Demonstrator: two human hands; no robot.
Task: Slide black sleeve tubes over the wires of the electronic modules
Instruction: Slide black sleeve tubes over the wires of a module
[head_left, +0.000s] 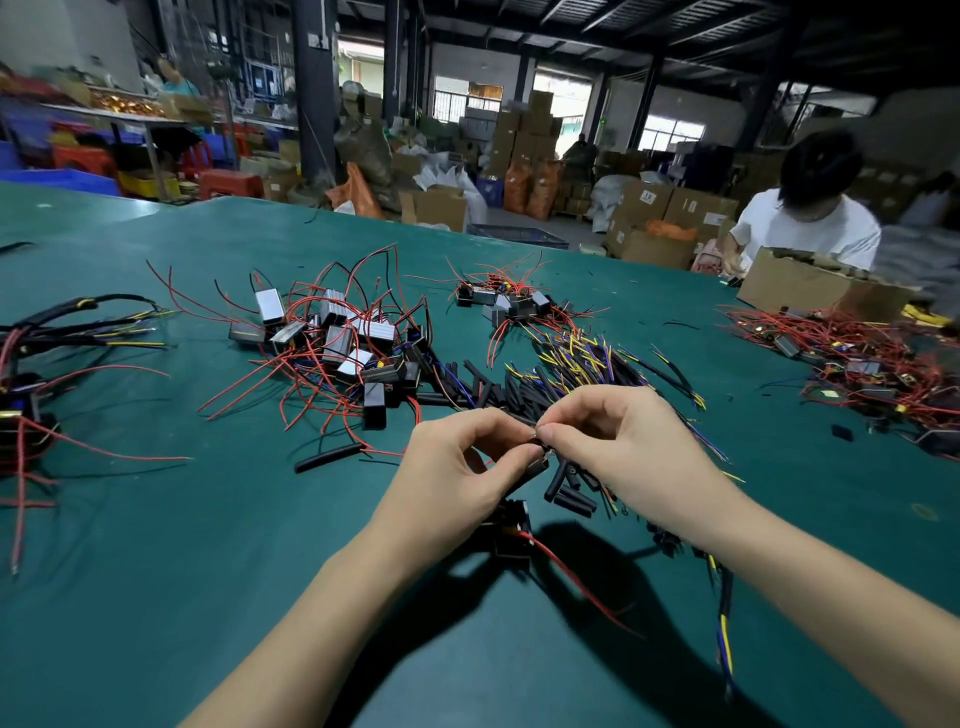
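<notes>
While both hands are meeting above the near middle of the green bench (156, 597), the left hand (462, 467) and the right hand (618, 441) are pinching together at one spot, fingertips almost touching. Between them a short black sleeve tube (537, 470) is being held, its long axis slanting from the right thumb down and towards the left palm. The left fingers are curling round its lower part, while the right thumb and forefinger are nipping something thin at its upper mouth, probably the wire ends, though they are too small to tell. Below the left wrist a black electronic module (511, 530) is hanging or resting, its red wire (582, 584) trailing towards the near right edge. Judging by this, the threading is only starting, and the coming move is turning on keeping wire and tube mouth in line; the right hand is sitting nearer the mouth.

Loose sleeve tubes (569, 491) are lying just beyond and under the hands, and a single long one (327, 457) is lying to the left. Unsleeved modules with red wires (337, 338) are heaped farther towards the far edge, left of centre. Sleeved pieces with yellow and blue wire ends (587, 364) are piling up behind the right hand. Another person (810, 223) is working at the far right corner beside a cardboard box (800, 286). Nothing is blocking the hands.
</notes>
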